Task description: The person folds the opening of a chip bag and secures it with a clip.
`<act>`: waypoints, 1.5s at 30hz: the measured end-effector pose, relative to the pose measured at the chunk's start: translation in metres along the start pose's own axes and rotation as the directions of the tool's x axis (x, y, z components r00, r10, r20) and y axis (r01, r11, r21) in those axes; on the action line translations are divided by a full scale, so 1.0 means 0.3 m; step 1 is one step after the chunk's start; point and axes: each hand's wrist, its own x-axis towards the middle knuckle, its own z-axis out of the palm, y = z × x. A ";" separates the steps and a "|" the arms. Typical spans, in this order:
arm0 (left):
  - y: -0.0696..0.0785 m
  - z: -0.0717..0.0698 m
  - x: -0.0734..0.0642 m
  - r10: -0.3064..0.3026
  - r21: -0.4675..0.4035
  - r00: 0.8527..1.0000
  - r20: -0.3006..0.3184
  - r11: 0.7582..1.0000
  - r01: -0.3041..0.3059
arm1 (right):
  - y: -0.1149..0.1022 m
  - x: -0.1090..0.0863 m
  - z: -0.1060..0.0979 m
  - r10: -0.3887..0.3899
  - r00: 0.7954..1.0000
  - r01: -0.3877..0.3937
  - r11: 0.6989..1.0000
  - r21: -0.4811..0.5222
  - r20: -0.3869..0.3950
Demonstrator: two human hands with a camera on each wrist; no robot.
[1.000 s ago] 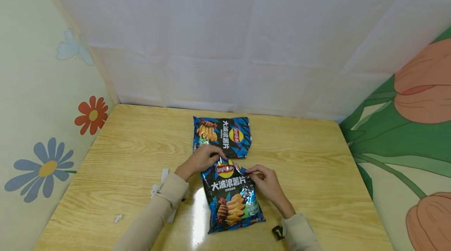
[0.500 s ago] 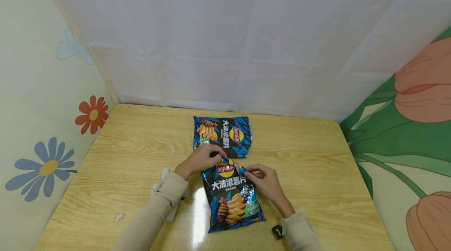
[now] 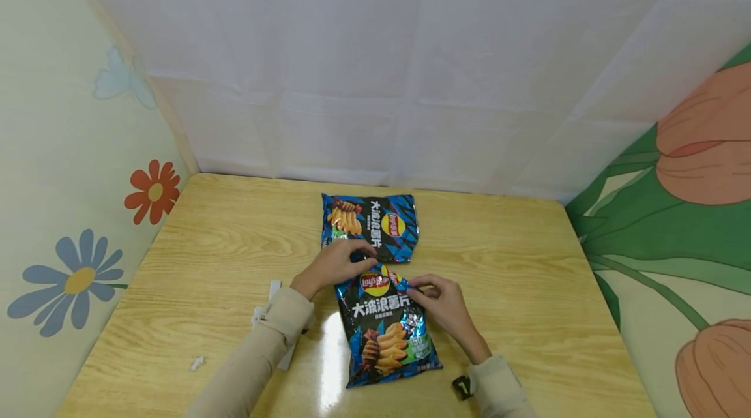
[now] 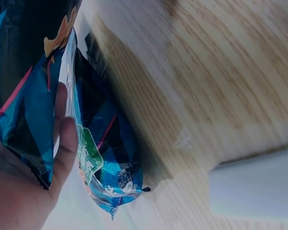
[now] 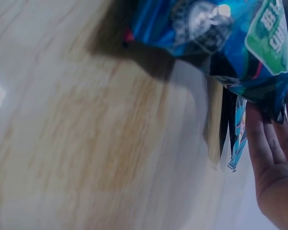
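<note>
A blue and black Lay's potato chip bag lies slightly turned in front of me, printed side up. At its top edge, my left hand pinches the upper left part. My right hand pinches the upper right corner between thumb and fingers. From the left wrist, the near bag's corner covers part of the hand, with fingers showing behind it. In the right wrist view, fingers sit under the bag's corner. A second matching chip bag lies sideways just beyond.
The wooden table meets a white sheet at the back and painted walls at both sides. A white strip lies by the left forearm, a small white scrap farther left. A small black piece is beside the right sleeve.
The left thumb and fingers have shifted slightly along the near bag's top edge. Its upper right part is a little more bent by the right hand. The far bag has stayed put.
</note>
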 end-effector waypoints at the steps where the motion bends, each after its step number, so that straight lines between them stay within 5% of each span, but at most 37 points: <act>1: -0.001 -0.001 -0.001 -0.008 0.010 1.000 -0.003 1.000 0.008 | 0.001 0.000 0.000 0.000 1.000 0.000 1.000 0.000 0.001; 27: 0.001 -0.011 -0.010 0.034 -0.052 0.999 0.007 0.998 -0.034 | -0.021 0.012 0.014 -0.003 1.000 0.002 0.999 -0.051 -0.015; 45: -0.001 -0.011 -0.017 0.091 -0.074 0.996 0.006 0.993 -0.090 | -0.047 0.054 0.059 -0.025 0.999 0.027 0.999 -0.042 0.047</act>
